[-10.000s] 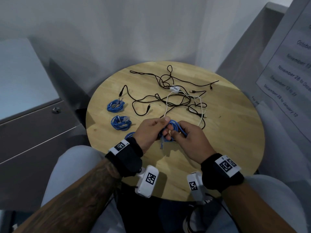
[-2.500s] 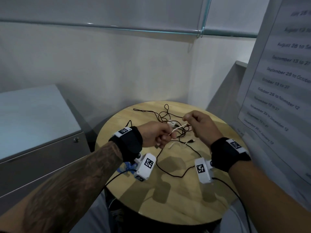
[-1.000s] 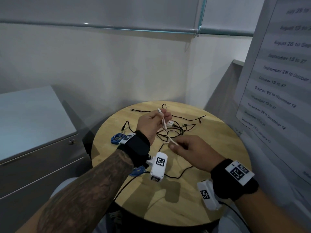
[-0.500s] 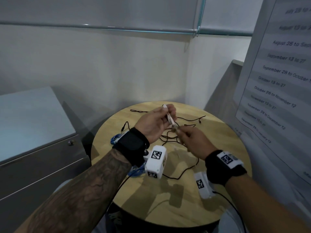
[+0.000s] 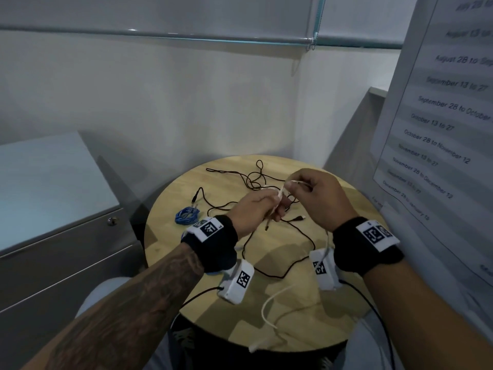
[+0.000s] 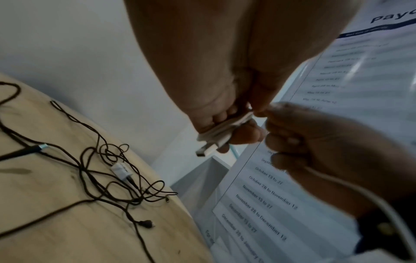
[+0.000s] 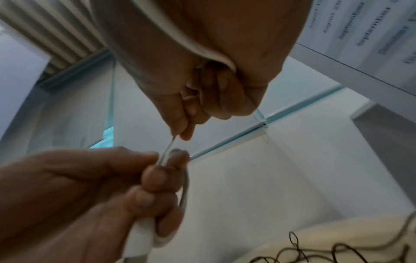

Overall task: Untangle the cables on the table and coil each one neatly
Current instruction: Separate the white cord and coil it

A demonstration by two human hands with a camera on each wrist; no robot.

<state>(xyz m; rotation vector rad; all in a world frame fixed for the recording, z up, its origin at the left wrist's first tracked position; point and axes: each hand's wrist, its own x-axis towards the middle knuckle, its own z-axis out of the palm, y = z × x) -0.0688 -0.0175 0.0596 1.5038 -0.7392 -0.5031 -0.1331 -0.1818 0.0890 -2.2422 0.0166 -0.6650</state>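
Above the round wooden table [image 5: 333, 329], my left hand [image 5: 272, 206] grips several turns of the white cable [image 6: 223, 131] wound round its fingers, and the USB plug [image 6: 206, 151] sticks out below. Close on its right, my right hand [image 5: 292, 186] pinches the same white cable [image 7: 172, 142] between thumb and forefinger. The cable's loose tail [image 5: 266, 308] hangs down past my right wrist to the table's near edge. A tangle of black cables [image 5: 256, 182] lies on the far half of the table. One coiled blue cable [image 5: 186, 216] lies at the left.
A grey cabinet [image 5: 53, 209] stands to the left of the table. On the right, a board with a printed date list [image 5: 440, 129] stands close. A small white adapter [image 6: 120, 171] lies inside the black tangle. A white wall runs behind.
My right hand has risen from beside and below the left hand to just above its right side, carrying the white cable. The left hand has dropped slightly and keeps its hold.
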